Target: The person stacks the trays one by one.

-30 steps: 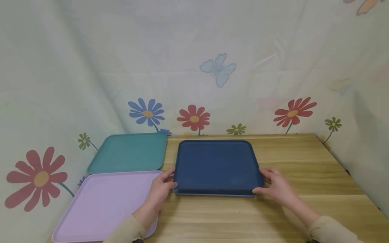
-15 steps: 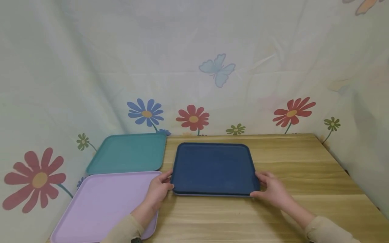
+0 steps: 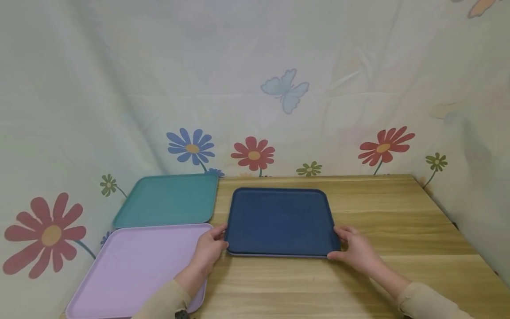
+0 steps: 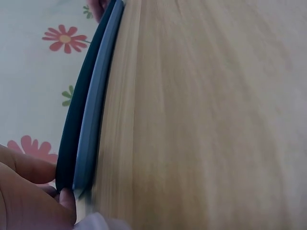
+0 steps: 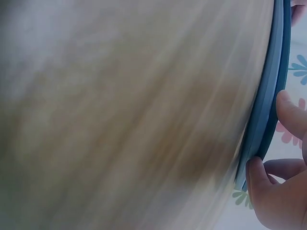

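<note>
A dark blue rectangular tray (image 3: pixel 280 221) lies on top of a lighter blue-grey tray (image 4: pixel 92 129), at the middle of the table. Only a thin rim of the lower tray shows in the head view; both wrist views show the two edges close together. My left hand (image 3: pixel 207 250) holds the dark blue tray by its near left corner, thumb at the front. At the near right corner my right hand (image 3: pixel 356 250) grips it too, thumb on the front edge and fingers along the side. The fingertips beneath the rim are partly hidden.
To the left lie a lavender tray (image 3: pixel 147 266) and, behind it, a teal tray (image 3: pixel 171 201); my left forearm passes over the lavender one. Wooden tabletop (image 3: pixel 398 221) extends to the right. A flower-printed cloth (image 3: pixel 338 110) hangs behind and at both sides.
The dark blue tray has come down and slightly toward me onto the lower tray, both hands moving with it. During the last half second hardly anything moves.
</note>
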Demonstrator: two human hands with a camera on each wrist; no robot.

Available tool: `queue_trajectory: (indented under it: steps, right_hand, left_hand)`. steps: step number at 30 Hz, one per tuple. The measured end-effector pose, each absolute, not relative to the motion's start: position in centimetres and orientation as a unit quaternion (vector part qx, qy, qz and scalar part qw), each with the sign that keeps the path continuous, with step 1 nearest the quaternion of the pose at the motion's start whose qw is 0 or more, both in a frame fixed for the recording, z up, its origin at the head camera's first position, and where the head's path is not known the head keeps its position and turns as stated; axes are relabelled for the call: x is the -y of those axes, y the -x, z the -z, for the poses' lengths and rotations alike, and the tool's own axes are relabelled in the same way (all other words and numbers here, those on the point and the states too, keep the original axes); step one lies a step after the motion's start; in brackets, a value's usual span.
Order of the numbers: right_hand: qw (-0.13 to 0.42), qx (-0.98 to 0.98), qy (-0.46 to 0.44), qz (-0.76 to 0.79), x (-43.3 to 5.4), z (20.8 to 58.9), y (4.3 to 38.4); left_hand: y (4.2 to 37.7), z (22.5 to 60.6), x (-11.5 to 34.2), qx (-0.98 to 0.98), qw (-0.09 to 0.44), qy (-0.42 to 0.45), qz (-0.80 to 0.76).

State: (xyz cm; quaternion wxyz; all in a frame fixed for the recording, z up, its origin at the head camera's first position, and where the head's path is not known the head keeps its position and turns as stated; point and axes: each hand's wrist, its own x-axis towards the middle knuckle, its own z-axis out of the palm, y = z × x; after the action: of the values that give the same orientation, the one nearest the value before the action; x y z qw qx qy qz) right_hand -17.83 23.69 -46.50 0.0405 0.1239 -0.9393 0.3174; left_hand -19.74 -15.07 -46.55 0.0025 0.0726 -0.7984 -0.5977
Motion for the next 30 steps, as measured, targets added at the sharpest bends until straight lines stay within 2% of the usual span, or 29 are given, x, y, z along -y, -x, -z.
queue_trajectory:
  steps: [10, 30]
  right_hand:
    - [0.044, 0.942, -0.127, -0.308, -23.8, 46.6, 18.1]
    - [0.004, 0.926, -0.139, -0.350, -25.6, 46.5, 18.8]
  left_hand:
    - [19.6, 46.5, 14.9, 0.812, 0.012, -0.047, 0.582]
    - [19.3, 46.7, 14.1, 0.839, 0.012, -0.010, 0.544]
